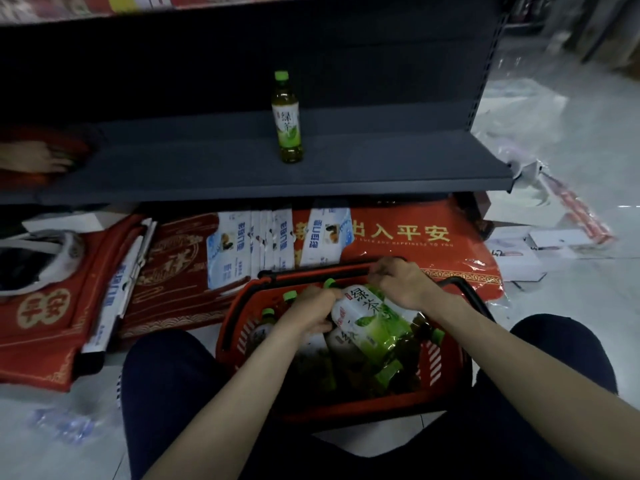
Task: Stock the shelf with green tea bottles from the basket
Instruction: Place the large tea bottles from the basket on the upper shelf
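One green tea bottle [288, 119] with a green cap stands upright on the dark grey shelf [381, 157]. Below it, between my knees, sits a red basket [440, 365] holding several green tea bottles. My left hand [311, 313] grips the upper end of a tilted green tea bottle [370, 323] lying on top of the pile. My right hand [403, 282] is curled over the far side of that bottle, near the basket's black handle [311, 271]; whether it holds the bottle or the handle is unclear. Other caps [290, 296] poke up at the left.
Red doormats [398, 233] and white-blue packaged items [228, 247] lie on the floor under the shelf. White boxes [519, 254] and clear plastic wrap [540, 168] clutter the floor at the right. Another person's hand [34, 157] rests at the shelf's left end.
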Available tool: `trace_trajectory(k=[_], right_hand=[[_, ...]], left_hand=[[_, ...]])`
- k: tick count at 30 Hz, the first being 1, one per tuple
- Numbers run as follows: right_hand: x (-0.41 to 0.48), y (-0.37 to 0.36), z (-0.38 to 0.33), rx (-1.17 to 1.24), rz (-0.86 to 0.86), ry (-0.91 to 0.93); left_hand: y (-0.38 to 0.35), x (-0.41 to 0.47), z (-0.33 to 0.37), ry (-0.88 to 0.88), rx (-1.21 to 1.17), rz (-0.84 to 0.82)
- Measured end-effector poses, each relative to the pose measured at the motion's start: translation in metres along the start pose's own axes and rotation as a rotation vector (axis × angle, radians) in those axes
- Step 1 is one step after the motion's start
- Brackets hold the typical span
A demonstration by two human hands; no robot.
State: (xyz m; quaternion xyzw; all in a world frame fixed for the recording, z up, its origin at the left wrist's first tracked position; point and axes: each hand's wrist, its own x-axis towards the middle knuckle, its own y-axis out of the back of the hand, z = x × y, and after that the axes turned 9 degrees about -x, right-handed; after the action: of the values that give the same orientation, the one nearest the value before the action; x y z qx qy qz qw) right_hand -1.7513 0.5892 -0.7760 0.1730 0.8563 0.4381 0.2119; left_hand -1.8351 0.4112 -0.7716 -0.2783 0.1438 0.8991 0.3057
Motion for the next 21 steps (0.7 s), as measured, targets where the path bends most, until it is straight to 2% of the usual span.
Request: trace_trajectory(k=[3,6,11,14,19,21], right_hand=[[-0.007,-0.003,0.004,0.019,-0.07,-0.011],[-0.012,-0.006,0.007,0.043,-0.095,-0.059],[-0.011,-0.011,0.009,0.038,-0.184,-0.143],[-0.004,-0.015,0.011,0.061,-0.206,-0.247],[0.004,-0.026,0.017,0.074,-0.214,-0.303],[0.005,-0.031,0.018,0.075,-0.217,-0.308]], left_hand=[[-0.01,-0.004,-0.004,0.142,-0.085,-0.042],[-0.013,0.006,-0.011,0.181,-0.061,-0.034],[-0.022,0.022,-0.024,0.297,-0.157,-0.058],[-0.032,0.026,-0.029,0.292,-0.203,-0.056],[-0.047,0.075,-0.053,0.254,-0.21,-0.015],[-0.053,0.06,-0.042,0.238,-0.195,0.015]])
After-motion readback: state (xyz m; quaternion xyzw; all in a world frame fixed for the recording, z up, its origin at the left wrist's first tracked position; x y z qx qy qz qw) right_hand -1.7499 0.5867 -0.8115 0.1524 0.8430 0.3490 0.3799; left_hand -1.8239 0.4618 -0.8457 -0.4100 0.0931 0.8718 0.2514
